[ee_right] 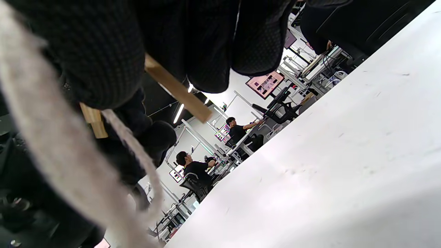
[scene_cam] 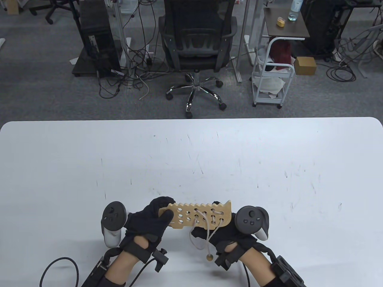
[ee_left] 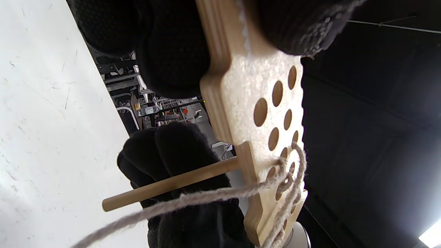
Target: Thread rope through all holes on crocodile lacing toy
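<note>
Wooden crocodile board [scene_cam: 200, 215] sits gripped between our hands above the tabletop [scene_cam: 191, 161]: left hand [scene_cam: 149, 221] clamps one end, right hand [scene_cam: 230, 236] pinches the rope's [scene_cam: 199, 236] wooden needle [ee_left: 172, 184] beneath.

The crocodile toy [scene_cam: 199, 215] is pale, matt, unpainted wood with layered ply edges. The rope [ee_left: 220, 194] is fuzzy grey-beige twisted cord, its needle [ee_left: 172, 184] smooth wood. The gloves [scene_cam: 149, 222] are black knit cloth; the table [scene_cam: 269, 167] is white, smooth, scuffed.
</note>
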A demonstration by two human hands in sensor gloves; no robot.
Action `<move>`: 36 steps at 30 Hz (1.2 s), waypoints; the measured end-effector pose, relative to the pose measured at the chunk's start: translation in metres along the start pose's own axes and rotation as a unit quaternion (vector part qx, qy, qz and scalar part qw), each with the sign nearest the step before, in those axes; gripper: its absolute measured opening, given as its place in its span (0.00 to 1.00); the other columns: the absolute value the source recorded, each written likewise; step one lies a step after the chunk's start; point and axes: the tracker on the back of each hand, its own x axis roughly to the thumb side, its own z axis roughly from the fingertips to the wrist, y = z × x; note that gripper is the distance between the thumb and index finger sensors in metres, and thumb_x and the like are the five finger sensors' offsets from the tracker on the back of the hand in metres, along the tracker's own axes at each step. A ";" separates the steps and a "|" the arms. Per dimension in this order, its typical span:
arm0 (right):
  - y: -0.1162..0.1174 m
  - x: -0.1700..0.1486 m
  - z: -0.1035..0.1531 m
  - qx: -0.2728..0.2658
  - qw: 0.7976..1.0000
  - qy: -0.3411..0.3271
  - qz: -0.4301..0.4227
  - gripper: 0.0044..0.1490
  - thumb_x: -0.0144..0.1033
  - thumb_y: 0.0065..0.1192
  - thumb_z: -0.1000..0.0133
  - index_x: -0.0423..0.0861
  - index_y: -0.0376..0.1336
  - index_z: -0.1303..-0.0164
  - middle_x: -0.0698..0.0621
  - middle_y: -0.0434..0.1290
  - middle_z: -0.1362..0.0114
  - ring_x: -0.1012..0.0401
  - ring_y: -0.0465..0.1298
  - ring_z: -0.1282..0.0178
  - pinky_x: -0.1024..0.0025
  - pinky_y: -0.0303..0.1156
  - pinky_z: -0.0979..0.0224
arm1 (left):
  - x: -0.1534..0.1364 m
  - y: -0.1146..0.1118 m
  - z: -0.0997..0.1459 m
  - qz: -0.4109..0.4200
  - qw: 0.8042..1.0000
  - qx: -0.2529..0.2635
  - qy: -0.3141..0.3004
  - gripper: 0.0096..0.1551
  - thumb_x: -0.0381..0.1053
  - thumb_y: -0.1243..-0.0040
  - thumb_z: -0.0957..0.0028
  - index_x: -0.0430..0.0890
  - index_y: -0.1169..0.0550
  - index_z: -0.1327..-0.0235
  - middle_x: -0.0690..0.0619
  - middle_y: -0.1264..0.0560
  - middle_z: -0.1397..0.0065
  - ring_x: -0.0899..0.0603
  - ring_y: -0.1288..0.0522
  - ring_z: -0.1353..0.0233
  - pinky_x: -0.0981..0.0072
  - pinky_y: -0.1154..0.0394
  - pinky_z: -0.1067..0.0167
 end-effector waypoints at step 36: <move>-0.040 -0.012 0.002 -0.115 0.993 0.032 0.006 0.27 0.41 0.78 0.53 0.51 0.76 0.43 0.50 0.85 0.45 0.48 0.78 0.38 0.36 0.59 0.28 | -0.003 0.016 -0.002 -0.002 0.999 0.049 0.022 0.30 0.58 0.37 0.57 0.52 0.26 0.40 0.55 0.19 0.45 0.46 0.16 0.54 0.48 0.26 0.38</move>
